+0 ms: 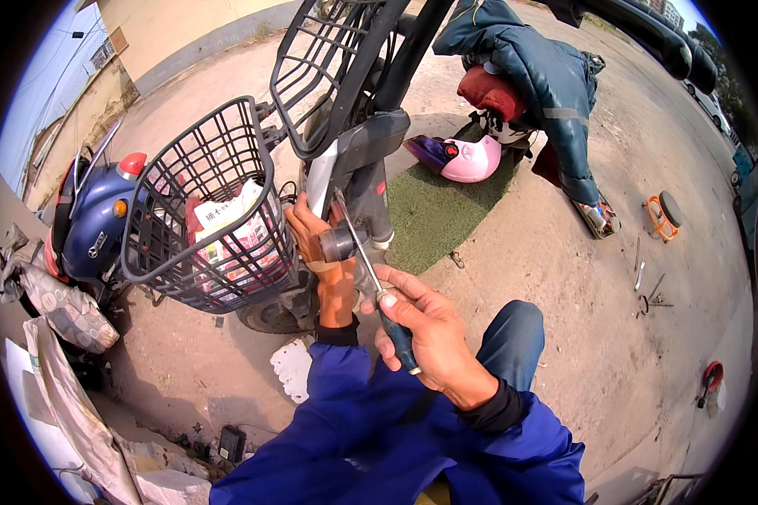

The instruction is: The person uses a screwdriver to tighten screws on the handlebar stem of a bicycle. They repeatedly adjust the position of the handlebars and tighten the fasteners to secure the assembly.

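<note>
A screwdriver [398, 337] with a dark handle and a long metal shaft is in my right hand [425, 324]. My thumb lies along the handle's top and the fingers curl round it. The shaft points up and away, its tip close to the front panel [322, 178] of an electric scooter. My left hand [310, 229] grips the panel's lower part from the left side, fingers pointing upward and partly hidden. A short dark round part [338, 242] sticks out beside that hand, under the screwdriver shaft.
A black basket [198, 261] holding printed paper or bags stands left of my arm. Ahead lie a pink helmet [472, 162] and a padded riding cover [531, 76]. On the right are an orange-framed stool [664, 217] and loose tools [640, 276]. A blue scooter [97, 227] stands left.
</note>
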`<control>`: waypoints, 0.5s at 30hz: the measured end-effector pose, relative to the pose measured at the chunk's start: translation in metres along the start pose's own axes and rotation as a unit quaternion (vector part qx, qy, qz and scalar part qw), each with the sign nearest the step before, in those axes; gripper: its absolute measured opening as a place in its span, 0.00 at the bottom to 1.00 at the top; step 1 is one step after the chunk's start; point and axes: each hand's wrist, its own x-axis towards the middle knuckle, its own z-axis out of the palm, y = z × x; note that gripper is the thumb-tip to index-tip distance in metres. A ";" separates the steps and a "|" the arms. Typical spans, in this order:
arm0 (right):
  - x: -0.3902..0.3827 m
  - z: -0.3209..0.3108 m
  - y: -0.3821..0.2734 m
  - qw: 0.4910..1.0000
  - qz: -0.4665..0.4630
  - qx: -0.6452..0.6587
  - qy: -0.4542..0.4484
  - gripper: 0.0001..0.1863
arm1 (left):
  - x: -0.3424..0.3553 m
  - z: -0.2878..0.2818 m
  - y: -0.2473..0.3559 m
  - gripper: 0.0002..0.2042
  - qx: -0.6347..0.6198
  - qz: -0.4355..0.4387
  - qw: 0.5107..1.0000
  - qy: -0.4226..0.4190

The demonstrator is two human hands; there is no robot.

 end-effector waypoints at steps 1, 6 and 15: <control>0.001 -0.002 -0.002 1.000 0.008 0.005 -0.009 0.27 | 0.000 -0.001 0.001 0.28 0.005 -0.003 1.000 0.005; 0.005 -0.006 -0.009 0.999 0.023 0.014 -0.031 0.27 | 0.000 -0.002 0.010 0.29 0.014 -0.008 1.000 0.026; 0.024 -0.014 -0.014 0.992 0.052 0.030 -0.111 0.32 | -0.033 -0.004 0.018 0.32 0.030 -0.027 0.998 0.049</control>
